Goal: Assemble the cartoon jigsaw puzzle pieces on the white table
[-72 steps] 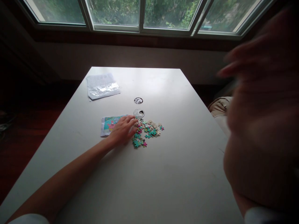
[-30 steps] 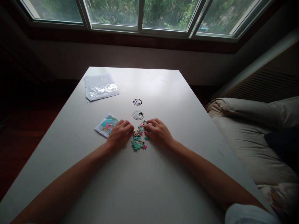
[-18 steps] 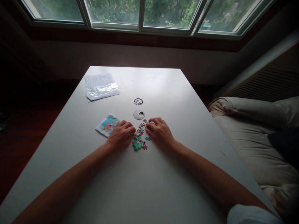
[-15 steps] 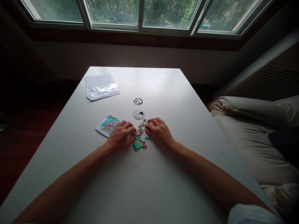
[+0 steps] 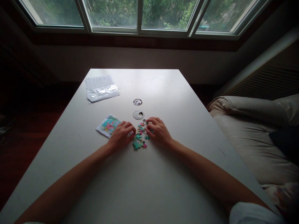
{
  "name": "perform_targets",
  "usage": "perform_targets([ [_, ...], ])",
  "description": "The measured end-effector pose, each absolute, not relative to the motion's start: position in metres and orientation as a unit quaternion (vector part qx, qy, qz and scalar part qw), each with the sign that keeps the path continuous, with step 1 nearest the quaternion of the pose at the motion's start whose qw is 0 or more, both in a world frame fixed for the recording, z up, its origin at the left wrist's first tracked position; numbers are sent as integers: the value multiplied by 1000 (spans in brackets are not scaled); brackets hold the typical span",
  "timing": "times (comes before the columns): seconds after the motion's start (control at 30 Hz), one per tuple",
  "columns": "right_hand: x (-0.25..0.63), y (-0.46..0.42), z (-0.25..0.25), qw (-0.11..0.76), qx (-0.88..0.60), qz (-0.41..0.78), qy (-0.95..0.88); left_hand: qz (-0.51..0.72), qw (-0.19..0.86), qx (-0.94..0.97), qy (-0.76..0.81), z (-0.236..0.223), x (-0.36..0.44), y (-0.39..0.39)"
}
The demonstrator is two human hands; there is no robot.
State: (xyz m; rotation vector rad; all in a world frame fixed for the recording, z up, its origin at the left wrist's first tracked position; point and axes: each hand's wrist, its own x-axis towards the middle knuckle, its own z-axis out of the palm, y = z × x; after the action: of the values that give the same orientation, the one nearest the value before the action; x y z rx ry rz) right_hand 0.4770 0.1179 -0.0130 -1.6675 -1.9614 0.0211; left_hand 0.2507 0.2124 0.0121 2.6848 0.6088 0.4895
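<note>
Small jigsaw puzzle pieces (image 5: 138, 137) in green, pink and other colours lie in a loose heap between my hands. My left hand (image 5: 121, 133) is at the heap's left side, fingers bent towards the thumb around a puzzle piece (image 5: 131, 133) that shows in part. On the other side rests my right hand (image 5: 158, 131), its fingers curved but apart over the edge of the heap, with pieces partly hidden beneath. A picture packet (image 5: 109, 125) with a pink figure on blue-green lies partly behind my left hand.
The white table (image 5: 149, 183) has a round metal grommet (image 5: 138, 114) and a round hole (image 5: 137, 102) beyond the heap. Papers with a clear plastic bag (image 5: 102, 90) lie at the far left. A beige sofa (image 5: 247, 140) stands along the right.
My right hand's fingers have lifted and spread a little. My left hand has shifted slightly, and a piece shows more clearly by its fingers. The heap is nearly the same.
</note>
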Motion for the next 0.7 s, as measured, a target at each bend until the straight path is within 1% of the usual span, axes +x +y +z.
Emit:
perform_targets([
  [0.17, 479, 117, -13, 289, -637, -2, -714, 150, 148, 953, 219, 13, 249, 214],
  [0.3, 474, 116, -12, 292, -599, 16, -746, 112, 134, 963, 203, 15, 248, 213],
  [0.47, 465, 118, -13, 269, -567, 21, -778, 112, 135, 962, 207, 13, 249, 212],
  [0.7, 451, 127, -9, 230, -549, 18, -804, 140, 117, 950, 255, 5, 249, 218],
])
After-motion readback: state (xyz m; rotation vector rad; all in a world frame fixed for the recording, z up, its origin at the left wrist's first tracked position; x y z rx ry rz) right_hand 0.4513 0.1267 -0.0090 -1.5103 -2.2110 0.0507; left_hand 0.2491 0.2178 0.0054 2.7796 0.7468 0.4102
